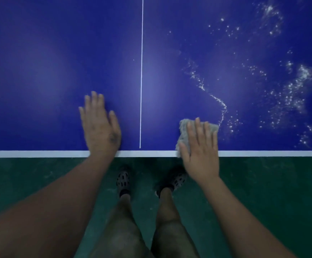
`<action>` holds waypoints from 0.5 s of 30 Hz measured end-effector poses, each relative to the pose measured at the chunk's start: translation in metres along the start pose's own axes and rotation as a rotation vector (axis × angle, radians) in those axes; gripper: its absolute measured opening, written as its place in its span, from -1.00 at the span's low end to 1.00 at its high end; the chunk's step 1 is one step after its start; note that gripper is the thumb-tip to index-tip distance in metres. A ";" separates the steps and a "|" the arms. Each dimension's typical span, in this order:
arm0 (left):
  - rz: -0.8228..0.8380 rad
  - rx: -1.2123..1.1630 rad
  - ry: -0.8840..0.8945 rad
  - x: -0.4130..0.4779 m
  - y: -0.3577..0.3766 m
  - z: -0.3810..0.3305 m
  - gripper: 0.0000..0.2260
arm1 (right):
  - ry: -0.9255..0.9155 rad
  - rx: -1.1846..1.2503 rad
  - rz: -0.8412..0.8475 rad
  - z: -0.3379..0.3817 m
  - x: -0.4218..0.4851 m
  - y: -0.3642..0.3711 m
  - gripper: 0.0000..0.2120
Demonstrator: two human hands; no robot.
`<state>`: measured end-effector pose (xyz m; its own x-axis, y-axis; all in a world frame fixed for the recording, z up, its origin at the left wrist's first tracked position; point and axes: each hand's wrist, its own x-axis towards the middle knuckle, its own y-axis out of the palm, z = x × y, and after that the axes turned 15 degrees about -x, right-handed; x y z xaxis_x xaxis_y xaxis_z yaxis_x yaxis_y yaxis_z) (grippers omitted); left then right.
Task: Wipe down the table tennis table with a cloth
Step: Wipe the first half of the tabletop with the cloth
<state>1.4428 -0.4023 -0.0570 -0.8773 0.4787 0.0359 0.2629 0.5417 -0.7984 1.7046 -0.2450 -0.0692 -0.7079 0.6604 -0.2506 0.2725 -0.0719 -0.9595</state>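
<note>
The left hand (100, 127) lies flat on the blue desk (39, 71), at about 7 o'clock in the view, with the wrist over the white edge band (30, 154). Its grip is apart: the fingers (95, 101) are straight and hold nothing. I judge that it only supports the body. At 3 o'clock of it, near but apart, a thin white line (141, 71) runs from near the edge band toward 12 o'clock.

Past the line, at about 5 o'clock in the view, is the cloth (183, 134). It lies on the desk at the near edge, and one corner reaches over the edge band. The right hand (199, 155) covers most of it. Here also the grip is apart: the fingers are straight and press the cloth from above, and they do not curl around it.

The cloth is grey, small and crumpled, with fuzzy edges. I judge that it is light and limp, and that it can bunch up if it is pushed at one corner only. A flat palm on its middle seems the best hold for wiping. For lifting, a pinch at the free corner at 11 o'clock of the hand should be enough. The desk looks hard and smooth, so the cloth should slide easily.

From 12 to 3 o'clock of the cloth, white specks (291, 94) and a thin trail lie on the desk. I cannot tell if they are water or powder. This part seems not yet wiped.

I can read no brand, label or writing on the cloth or the desk.
</note>
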 end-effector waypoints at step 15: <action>0.055 0.239 -0.099 -0.032 0.097 -0.078 -0.34 | 0.009 0.002 -0.027 -0.083 0.009 0.013 -0.32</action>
<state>1.5278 -0.3112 -0.0887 -0.9025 0.4265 -0.0607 0.2188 0.3325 -0.9174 1.7556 -0.1779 -0.0736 -0.7087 0.6691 -0.2235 0.2523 -0.0555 -0.9661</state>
